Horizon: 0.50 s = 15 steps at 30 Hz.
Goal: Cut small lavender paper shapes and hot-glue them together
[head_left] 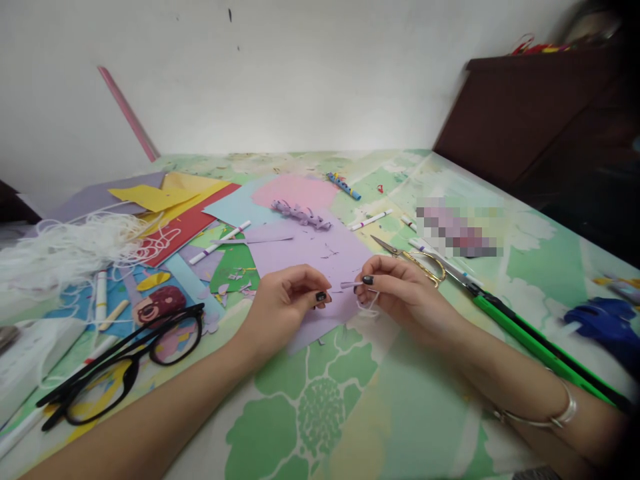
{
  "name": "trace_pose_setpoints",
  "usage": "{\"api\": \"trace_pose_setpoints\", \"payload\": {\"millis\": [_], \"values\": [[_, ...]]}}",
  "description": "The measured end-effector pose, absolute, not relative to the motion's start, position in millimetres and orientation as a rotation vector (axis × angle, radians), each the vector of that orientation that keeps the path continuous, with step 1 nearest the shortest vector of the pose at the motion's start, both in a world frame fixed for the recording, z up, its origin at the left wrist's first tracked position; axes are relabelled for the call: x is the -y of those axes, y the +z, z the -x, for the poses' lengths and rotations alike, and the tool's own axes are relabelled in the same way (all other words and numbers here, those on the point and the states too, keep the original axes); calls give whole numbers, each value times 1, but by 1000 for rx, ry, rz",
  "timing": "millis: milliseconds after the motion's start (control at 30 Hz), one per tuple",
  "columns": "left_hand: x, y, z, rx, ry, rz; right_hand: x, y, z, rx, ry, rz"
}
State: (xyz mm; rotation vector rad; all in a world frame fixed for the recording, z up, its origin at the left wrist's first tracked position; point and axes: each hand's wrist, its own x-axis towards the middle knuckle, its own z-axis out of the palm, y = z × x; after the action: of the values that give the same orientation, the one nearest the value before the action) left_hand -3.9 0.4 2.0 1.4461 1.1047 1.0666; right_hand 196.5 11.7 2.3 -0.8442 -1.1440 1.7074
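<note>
Over the sheet of purple paper (325, 250), my right hand (400, 283) pinches a small purple paper piece (351, 285) that looks rolled or folded. White string (369, 308) hangs just below those fingertips. Facing it from the left, my left hand (293, 293) has thumb and fingertips brought together; whatever lies between them is too small or hidden to name. A gap separates the two hands. Beyond them, a twisted purple paper strip with cut edges (301, 215) rests on the paper. Gold-handled scissors (425, 263) lie just past my right hand.
Black-framed glasses (133, 360), a maroon case (160, 305) and a heap of white string (75, 247) are on the left. To the right lie a green utility knife (535, 343) and a blue tape dispenser (603, 327). Markers (220, 241) and coloured paper are scattered around.
</note>
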Motion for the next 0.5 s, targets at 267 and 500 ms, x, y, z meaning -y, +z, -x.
{"api": "trace_pose_setpoints", "payload": {"millis": [267, 500], "values": [[-2, 2, 5, -969, 1127, -1421, -10, 1, -196, 1141, 1751, 831], [0, -1, 1, -1084, 1022, -1291, -11, -1, -197, 1145, 1748, 810]]}}
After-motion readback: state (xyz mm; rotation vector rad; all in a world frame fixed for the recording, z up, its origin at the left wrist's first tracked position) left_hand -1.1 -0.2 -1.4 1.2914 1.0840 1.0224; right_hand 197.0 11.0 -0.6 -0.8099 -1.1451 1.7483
